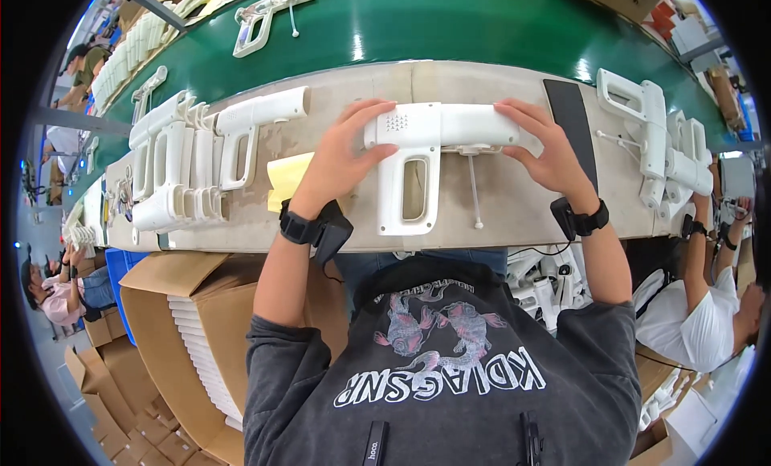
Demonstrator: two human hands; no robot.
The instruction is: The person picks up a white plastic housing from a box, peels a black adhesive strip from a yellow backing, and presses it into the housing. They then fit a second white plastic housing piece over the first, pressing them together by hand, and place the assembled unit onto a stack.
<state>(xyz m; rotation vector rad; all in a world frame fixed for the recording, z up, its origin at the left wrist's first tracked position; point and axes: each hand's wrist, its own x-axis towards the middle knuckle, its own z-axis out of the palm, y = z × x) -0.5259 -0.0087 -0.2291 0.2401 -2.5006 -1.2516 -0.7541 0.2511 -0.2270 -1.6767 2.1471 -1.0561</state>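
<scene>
A white gun-shaped plastic housing [438, 127] lies across the bench in front of me, its looped handle toward me. It has a patch of small vent holes near its left end. My left hand [347, 157] is closed round that left end, thumb below and fingers above. My right hand [546, 149] grips the opposite end, fingers on top and thumb underneath. From the underside, beside the handle, a thin white rod [474, 189] extends toward me. A yellow sheet [289, 177] lies just left of my left wrist.
Several white housing shells [173, 149] are grouped at the left. A black strip [574, 129] lies right of my right hand, with more housings [654, 141] beyond. A green belt [450, 24] runs behind the bench. Below stands an open cardboard box [165, 305]. A co-worker [699, 313] is at right.
</scene>
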